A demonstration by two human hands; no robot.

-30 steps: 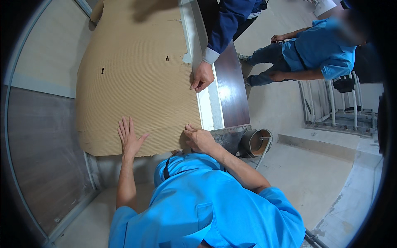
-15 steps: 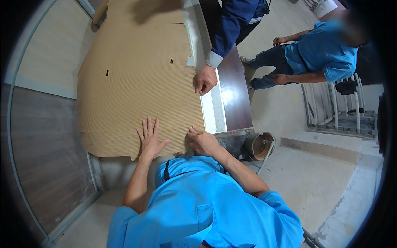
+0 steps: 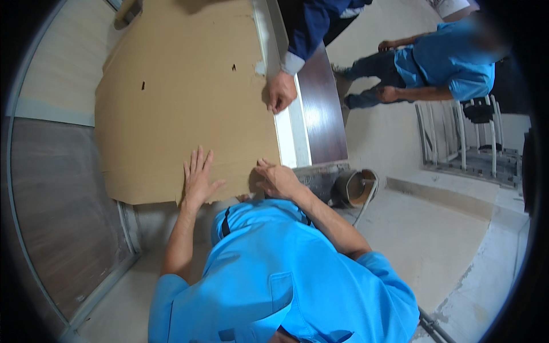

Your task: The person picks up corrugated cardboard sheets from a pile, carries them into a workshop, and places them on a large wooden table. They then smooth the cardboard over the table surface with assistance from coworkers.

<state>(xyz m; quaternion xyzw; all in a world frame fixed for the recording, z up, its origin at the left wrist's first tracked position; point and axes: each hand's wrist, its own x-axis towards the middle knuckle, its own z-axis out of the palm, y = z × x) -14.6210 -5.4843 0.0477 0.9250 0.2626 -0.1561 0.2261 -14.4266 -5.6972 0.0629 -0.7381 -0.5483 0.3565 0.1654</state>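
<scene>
A large sheet of brown cardboard (image 3: pixel 177 123) with two small dark slits lies in front of me. My left hand (image 3: pixel 199 182) rests flat near its front edge, fingers spread and pointing away from me. Over the front right corner is my right hand (image 3: pixel 278 180), its fingers bent against the sheet and apart from the thumb. Nothing shows in its grasp. Farther along the right edge, another person's hand (image 3: pixel 282 91), in a dark blue sleeve with a grey cuff, is closed at the cardboard's edge. What its fingertips hold, if anything, is too small to make out.
Light strips and a dark brown glossy panel (image 3: pixel 323 114) run along the cardboard's right side. A dirty bucket (image 3: pixel 355 188) stands right of my right forearm. A person in a blue shirt (image 3: pixel 446 63) stands at the upper right, near a metal rack (image 3: pixel 463 134). Framed panels (image 3: pixel 68 200) line the left.
The whole view has shifted, so the cardboard, hands and bucket all appear slightly higher. My hands keep their places on the sheet, and the other person's hand stays at its right edge.
</scene>
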